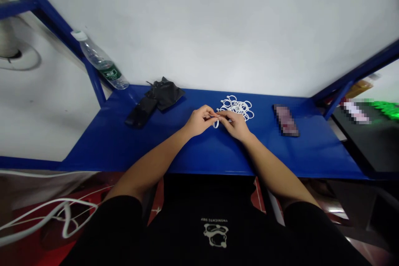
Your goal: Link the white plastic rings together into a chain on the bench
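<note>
Over the middle of the blue table [190, 153], my left hand [199, 121] and my right hand [234, 124] meet fingertip to fingertip. Between them they pinch a small white ring [216, 124], which hangs just below the fingers. Both hands are closed on it, and the fingertips hide its upper part. Right behind my right hand lies a loose pile of white rings [238, 107], several of them overlapping and some with a small knob on the rim.
A clear plastic bottle [101, 61] leans at the back left. Near it lie a black pouch [166, 93] and a dark flat object [141, 111]. A blurred-out phone-like object [286, 120] lies on the right. Blue frame bars [338, 97] flank the table; white cables [65, 212] hang lower left.
</note>
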A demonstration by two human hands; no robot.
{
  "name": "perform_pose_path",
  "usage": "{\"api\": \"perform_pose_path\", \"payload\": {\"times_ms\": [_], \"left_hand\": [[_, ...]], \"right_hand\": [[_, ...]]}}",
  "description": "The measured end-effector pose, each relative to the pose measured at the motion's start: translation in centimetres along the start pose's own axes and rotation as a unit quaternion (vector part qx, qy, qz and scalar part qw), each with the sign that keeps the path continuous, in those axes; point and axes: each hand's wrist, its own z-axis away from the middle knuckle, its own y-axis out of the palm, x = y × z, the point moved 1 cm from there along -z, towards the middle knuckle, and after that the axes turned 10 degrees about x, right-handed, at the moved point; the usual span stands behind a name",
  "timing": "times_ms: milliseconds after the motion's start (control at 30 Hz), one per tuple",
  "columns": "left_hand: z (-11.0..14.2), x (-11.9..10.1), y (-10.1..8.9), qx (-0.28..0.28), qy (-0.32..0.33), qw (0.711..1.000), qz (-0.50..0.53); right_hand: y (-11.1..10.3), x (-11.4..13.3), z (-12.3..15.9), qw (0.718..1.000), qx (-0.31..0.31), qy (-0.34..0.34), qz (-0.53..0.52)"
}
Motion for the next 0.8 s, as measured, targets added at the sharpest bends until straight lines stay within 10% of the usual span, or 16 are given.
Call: {"api": "perform_pose_path", "payload": {"times_ms": [467,667,800], "left_hand": [[0.3,-0.4,0.2,0.196,-0.048,0.909,-0.366],[0.2,0.1,-0.3,0.242,-0.103,0.883,-0.389],[0.2,0.2,0.4,0.23,-0.085,0.877,-0.414]], "right_hand": [[-4.9,-5.1,-0.1,0.971,-0.124,0.096,0.179],[-4.2,-10.4,-0.1,0.956,-0.037,0.198,0.212],[-1.4,-9.5,-0.7,0.958,0.042,0.205,0.197]]}}
